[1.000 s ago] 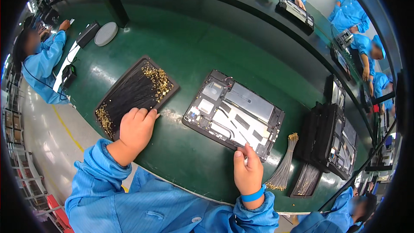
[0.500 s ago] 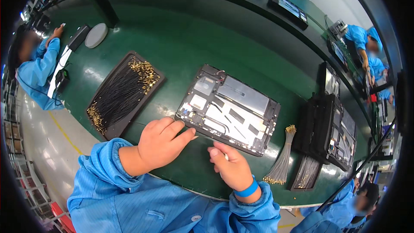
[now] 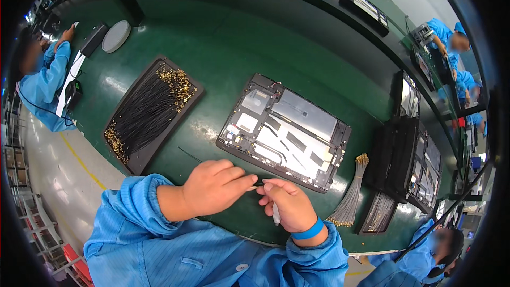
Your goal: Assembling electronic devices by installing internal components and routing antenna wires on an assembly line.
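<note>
We see a shiny green table [image 3: 212,37] that bends across the room. To the left, a grey floor [image 3: 48,149] has a yellow line [image 3: 79,158] on it. A person in a blue coat [image 3: 45,87] sits there, and more people in blue work at the upper right, near a pale wall [image 3: 404,0]. The small marks on the parts are too tiny for us to read.

The open flat device [image 3: 289,133] lies on the table just past our hands, its insides facing up. Our left hand [image 3: 215,187] pinches its fingers shut on a thin black cable [image 3: 188,154], which pokes out behind it. Our right hand [image 3: 289,204] is curled closed around a small white thing [image 3: 276,216], its fingertips right beside the left ones. A dark tray [image 3: 139,163] of black cables sits left, and a grey cable bundle [image 3: 350,194] lies right.
</note>
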`<state>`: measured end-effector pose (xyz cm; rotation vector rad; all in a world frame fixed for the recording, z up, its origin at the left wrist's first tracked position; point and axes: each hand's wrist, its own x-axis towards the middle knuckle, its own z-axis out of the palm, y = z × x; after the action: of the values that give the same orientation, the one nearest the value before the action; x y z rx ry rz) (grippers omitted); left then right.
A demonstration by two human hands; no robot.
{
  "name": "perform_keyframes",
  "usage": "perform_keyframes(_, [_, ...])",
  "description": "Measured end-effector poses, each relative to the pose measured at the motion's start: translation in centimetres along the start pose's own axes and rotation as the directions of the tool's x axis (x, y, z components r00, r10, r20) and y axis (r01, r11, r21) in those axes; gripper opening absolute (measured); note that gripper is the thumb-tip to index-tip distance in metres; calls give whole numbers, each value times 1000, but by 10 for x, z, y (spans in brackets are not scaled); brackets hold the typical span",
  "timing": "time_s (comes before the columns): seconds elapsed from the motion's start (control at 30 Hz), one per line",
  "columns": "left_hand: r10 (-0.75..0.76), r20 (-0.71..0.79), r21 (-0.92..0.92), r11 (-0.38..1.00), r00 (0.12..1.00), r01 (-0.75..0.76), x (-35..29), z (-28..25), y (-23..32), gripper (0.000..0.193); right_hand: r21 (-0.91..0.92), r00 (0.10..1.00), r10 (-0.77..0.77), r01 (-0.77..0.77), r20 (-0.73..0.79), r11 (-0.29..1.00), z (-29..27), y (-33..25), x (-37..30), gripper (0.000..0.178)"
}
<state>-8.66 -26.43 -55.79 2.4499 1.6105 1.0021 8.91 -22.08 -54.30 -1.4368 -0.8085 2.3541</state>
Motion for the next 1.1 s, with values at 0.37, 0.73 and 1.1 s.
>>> perform_keyframes(0.37, [-84, -40, 80, 993, 996, 87, 15, 17, -15, 20, 104, 832, -472, 518, -291, 849, 6, -13, 15, 35])
perform_keyframes(0.73, [-103, 68, 50, 994, 992, 100, 16, 17, -19, 20, -368, 345, -912, 837, -222, 406, 9, 8, 49, 31])
perform_keyframes(1.1, [-99, 78, 47, 994, 992, 96, 16, 16, -20, 21, -418, 334, -938, 842, -90, 340, 3, 11, 56, 24])
